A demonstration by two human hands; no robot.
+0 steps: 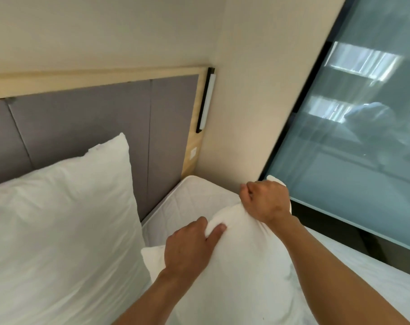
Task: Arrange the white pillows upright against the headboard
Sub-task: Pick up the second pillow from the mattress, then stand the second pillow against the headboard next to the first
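Second pillow [241, 266] at lower centre of frame, off the headboard [93, 123]. Left hand [190, 247] and right hand [267, 200] clench its top edge. Light, soft, likely floppy; corners grip best.

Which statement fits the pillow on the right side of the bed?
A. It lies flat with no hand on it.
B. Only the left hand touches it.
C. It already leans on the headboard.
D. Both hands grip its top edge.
D: the left hand and right hand both pinch the top edge of the right pillow, short of the headboard.
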